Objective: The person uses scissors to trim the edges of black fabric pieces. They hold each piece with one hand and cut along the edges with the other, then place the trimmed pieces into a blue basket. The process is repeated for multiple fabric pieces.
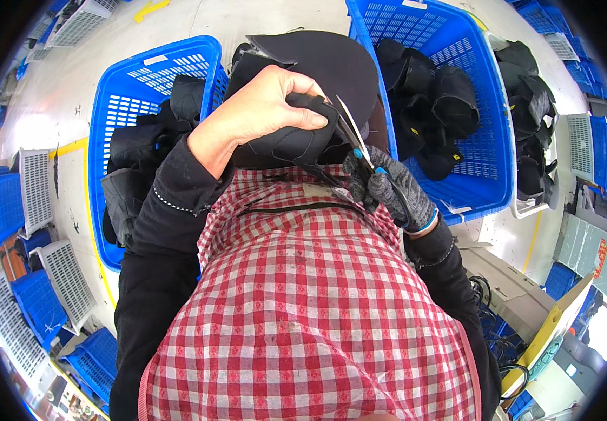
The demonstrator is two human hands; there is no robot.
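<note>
Between thumb and forefinger, my bare left hand (265, 109) pinches the upper edge of a soft black fabric piece (286, 144), which hangs just above my lap, in the middle of the scene. My right hand (394, 193), in a grey-and-black knitted glove, is closed round the dark handles of a pair of silver-bladed scissors with blue accents (355, 135). Their blades point far and left, right beside the piece's edge and close to my left thumb; I cannot tell whether they touch the cloth. Under the piece, a red-and-white checked apron (303, 302) covers my body, and black sleeves (184, 175) run down to both wrists. Just beyond my hands lies a large, flat black panel with a rounded edge (338, 63). To the left stands a blue perforated plastic basket (95, 175) holding dark fabric pieces (184, 98); on the right, a second, similar blue basket (496, 163) holds more dark, curved pieces (456, 105). Past that one, farther right, a white crate (530, 209) carries more of them. Far left, white and blue crates (34, 189) stand on the pale floor (50, 116).
</note>
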